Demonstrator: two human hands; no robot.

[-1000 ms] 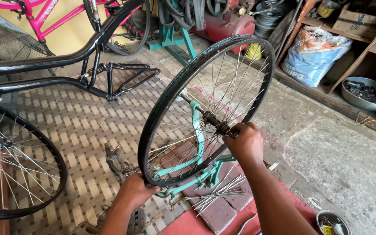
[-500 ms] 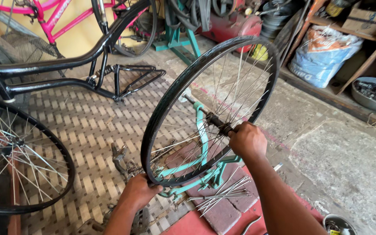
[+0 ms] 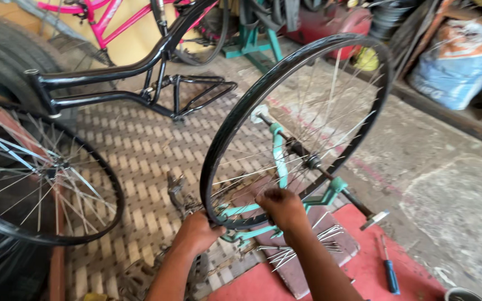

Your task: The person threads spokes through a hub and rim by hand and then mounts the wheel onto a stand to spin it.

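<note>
Both hands are gripping the wheel [image 3: 241,128] at lower centre: left hand [image 3: 199,231] clamped on rim, right hand [image 3: 282,207] pinching spokes.

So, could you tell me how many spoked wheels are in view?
2: one wheel in the teal stand, held by both hands; another wheel at left. More may be hidden behind the frames.

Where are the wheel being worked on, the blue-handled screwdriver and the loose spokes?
Wheel [image 3: 235,117]: head view, on the black rim's left side.
Blue-handled screwdriver [image 3: 390,277]: head view, on its blue handle.
Loose spokes [image 3: 330,232]: head view, on the bundle's right end.
</note>
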